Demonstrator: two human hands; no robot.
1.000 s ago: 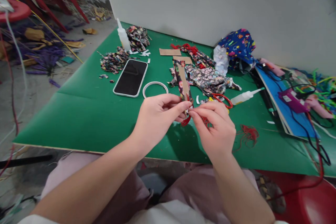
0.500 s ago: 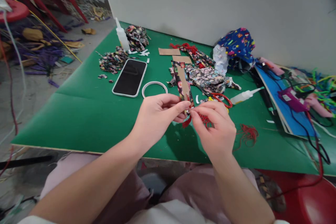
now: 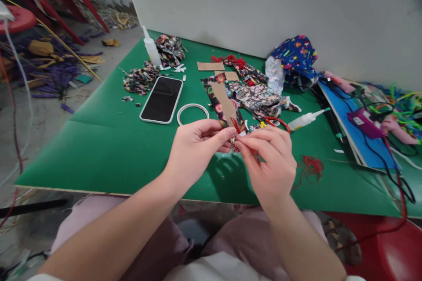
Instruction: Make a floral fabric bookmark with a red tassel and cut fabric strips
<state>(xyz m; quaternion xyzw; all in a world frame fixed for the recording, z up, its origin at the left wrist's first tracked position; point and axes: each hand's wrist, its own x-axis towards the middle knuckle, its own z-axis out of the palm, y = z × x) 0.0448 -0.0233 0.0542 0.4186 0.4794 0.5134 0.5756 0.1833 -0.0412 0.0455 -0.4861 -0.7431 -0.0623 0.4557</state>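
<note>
Both hands meet over the near middle of the green counter [image 3: 108, 140]. Left hand [image 3: 194, 149]: thumb and forefinger pinched shut on the near end of a cardboard strip [image 3: 224, 103] wrapped in floral cloth; the strip slants up and away to the far left. Right hand [image 3: 270, 162]: grip closed on red thread [image 3: 254, 153] right at the strip's near end, fingertips of both hands nearly touching. Thread looks looped at the strip's end, but fingers cover that spot, so can't confirm.

Around them:
- White ring [image 3: 193, 113] flat on the counter, just beyond the left hand.
- Phone [image 3: 161, 99], screen dark, left of the ring.
- Red-handled scissors [image 3: 277, 123] just beyond the right hand, touching the floral cloth pile [image 3: 260, 96].
- Glue bottle [image 3: 305, 119] lying on its side right of the scissors, nozzle pointing right.
- Second glue bottle [image 3: 150, 47] upright at the far left, beside cloth scraps [image 3: 141, 79].
- Loose red thread clump [image 3: 310, 167] on the counter right of the right hand, apart from it.
- Blue patterned cloth [image 3: 296, 57] at the far side against the wall.
</note>
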